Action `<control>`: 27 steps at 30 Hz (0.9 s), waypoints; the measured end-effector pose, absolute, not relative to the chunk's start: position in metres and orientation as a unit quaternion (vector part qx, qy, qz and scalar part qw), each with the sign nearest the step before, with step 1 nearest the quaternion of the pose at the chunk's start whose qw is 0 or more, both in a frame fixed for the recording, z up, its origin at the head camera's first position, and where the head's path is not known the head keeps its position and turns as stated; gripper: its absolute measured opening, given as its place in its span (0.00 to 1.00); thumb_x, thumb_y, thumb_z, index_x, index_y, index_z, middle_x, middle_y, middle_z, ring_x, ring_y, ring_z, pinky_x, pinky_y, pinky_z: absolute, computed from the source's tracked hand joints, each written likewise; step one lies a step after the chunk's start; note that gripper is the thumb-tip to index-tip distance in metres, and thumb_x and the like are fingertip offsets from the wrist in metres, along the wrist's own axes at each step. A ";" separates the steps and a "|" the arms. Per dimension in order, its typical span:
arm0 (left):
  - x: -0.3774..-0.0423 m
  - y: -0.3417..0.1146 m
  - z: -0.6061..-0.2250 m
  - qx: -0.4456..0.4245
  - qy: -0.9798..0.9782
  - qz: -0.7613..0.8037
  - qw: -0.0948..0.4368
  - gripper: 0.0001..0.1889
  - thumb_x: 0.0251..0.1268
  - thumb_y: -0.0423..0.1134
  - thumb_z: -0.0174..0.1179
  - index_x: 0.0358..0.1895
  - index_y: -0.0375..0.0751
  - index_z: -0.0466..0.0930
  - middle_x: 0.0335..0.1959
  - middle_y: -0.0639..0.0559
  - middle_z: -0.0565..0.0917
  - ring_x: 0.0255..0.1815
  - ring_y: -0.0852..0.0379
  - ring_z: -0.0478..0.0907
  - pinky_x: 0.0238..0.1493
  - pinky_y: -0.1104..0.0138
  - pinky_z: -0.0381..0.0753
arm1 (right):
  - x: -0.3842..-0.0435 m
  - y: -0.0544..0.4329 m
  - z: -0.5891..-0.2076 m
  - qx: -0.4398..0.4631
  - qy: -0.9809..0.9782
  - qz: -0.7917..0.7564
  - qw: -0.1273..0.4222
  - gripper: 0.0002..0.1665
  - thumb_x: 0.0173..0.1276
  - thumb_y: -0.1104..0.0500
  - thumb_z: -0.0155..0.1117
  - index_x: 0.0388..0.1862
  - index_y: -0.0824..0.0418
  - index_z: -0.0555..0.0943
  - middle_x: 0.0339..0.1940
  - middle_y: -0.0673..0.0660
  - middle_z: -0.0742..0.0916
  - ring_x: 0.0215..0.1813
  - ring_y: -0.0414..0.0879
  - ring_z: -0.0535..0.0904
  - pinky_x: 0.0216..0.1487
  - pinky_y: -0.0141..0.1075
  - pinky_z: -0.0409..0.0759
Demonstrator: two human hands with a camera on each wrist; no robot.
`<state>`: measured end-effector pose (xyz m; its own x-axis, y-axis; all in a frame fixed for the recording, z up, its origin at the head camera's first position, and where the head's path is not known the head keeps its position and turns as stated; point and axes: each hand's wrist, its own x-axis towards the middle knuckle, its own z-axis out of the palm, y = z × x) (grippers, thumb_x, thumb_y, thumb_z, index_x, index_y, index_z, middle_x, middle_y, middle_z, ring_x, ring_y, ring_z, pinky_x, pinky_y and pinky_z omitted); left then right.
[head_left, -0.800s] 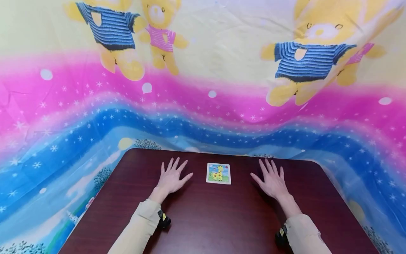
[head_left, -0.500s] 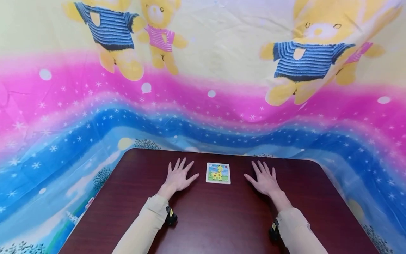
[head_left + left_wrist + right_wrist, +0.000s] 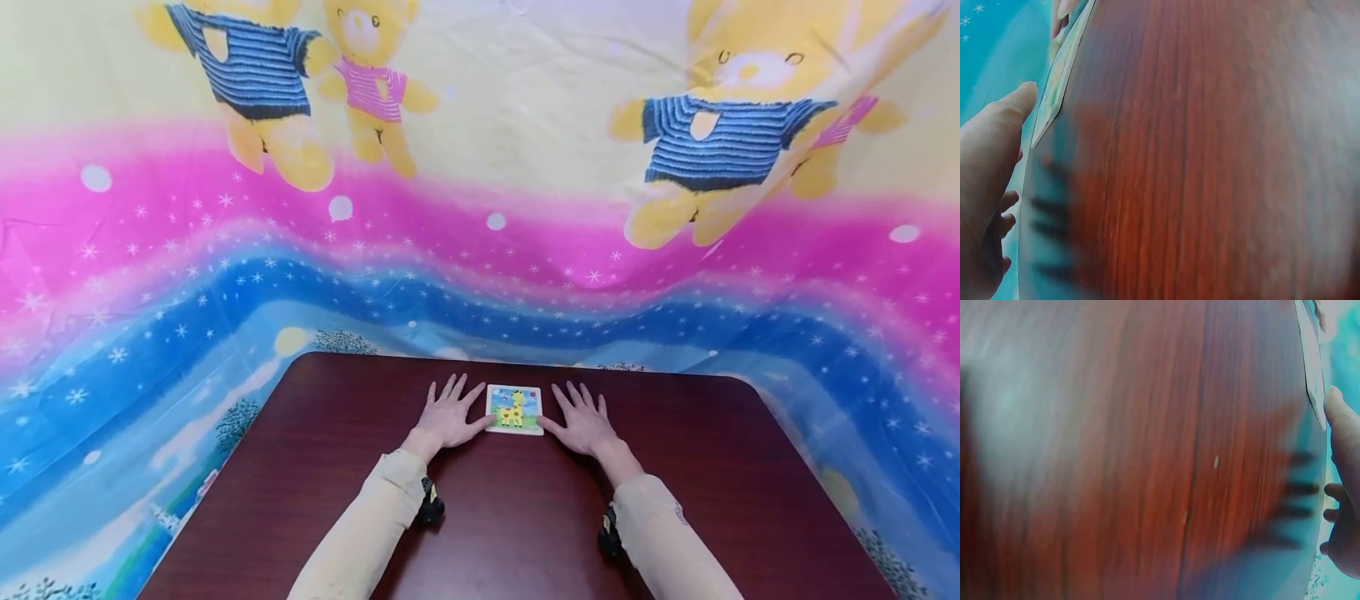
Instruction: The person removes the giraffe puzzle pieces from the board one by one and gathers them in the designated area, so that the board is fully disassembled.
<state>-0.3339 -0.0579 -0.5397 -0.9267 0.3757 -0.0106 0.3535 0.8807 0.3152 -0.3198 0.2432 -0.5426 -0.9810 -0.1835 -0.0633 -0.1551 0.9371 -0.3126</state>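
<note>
A square giraffe picture puzzle (image 3: 516,408) with a pale border lies flat near the far edge of the table. My left hand (image 3: 448,417) is at its left side, fingers spread and straight, the thumb tip at the puzzle's left edge. On the other side my right hand (image 3: 582,423) mirrors it, thumb tip by the right edge. In the left wrist view the puzzle (image 3: 1060,78) shows edge-on beside the thumb (image 3: 1019,100). The right wrist view has the puzzle's edge (image 3: 1313,369) close to the right thumb (image 3: 1338,406). Whether the thumbs press on it I cannot tell.
The dark red wooden table (image 3: 517,517) has rounded far corners. Behind and around it hangs a cloth (image 3: 480,275) printed with bears, snowflakes and pink and blue bands. A small black wrist camera (image 3: 431,502) sits under the left sleeve, another camera (image 3: 609,533) under the right.
Both hands have slid inward from the sides towards the puzzle, the left one to the right and the right one to the left. The puzzle stays in its place on the table.
</note>
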 end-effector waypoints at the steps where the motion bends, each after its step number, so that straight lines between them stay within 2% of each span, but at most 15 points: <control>1: -0.335 -0.056 -0.540 0.189 0.969 0.155 0.036 0.43 0.81 0.73 0.50 0.90 0.58 0.58 0.93 0.40 0.55 0.95 0.38 0.48 0.91 0.33 0.45 | -0.321 0.241 -0.542 -0.088 0.983 -0.156 0.046 0.53 0.83 0.30 0.56 0.93 0.58 0.55 0.92 0.72 0.57 0.93 0.74 0.46 0.88 0.76 0.40; 12: -0.333 -0.047 -0.548 0.196 0.971 0.132 0.032 0.44 0.80 0.73 0.50 0.90 0.56 0.59 0.92 0.40 0.56 0.94 0.37 0.49 0.90 0.34 0.48 | -0.318 0.223 -0.547 -0.108 0.980 -0.159 0.054 0.48 0.84 0.33 0.57 0.93 0.51 0.59 0.93 0.70 0.56 0.93 0.74 0.44 0.87 0.77 0.40; 21: -0.321 -0.057 -0.552 0.204 0.972 0.114 0.025 0.46 0.78 0.75 0.50 0.90 0.57 0.58 0.92 0.41 0.56 0.95 0.38 0.48 0.91 0.34 0.47 | -0.301 0.216 -0.547 -0.125 0.973 -0.184 0.055 0.51 0.81 0.32 0.61 0.92 0.54 0.60 0.93 0.70 0.57 0.93 0.74 0.45 0.86 0.78 0.40; 27: -0.304 -0.073 -0.552 0.215 0.972 0.096 0.011 0.46 0.78 0.75 0.51 0.89 0.54 0.61 0.91 0.41 0.59 0.94 0.38 0.52 0.90 0.35 0.50 | -0.284 0.207 -0.550 -0.160 0.963 -0.212 0.045 0.55 0.78 0.27 0.62 0.91 0.57 0.62 0.92 0.71 0.58 0.92 0.75 0.46 0.85 0.80 0.40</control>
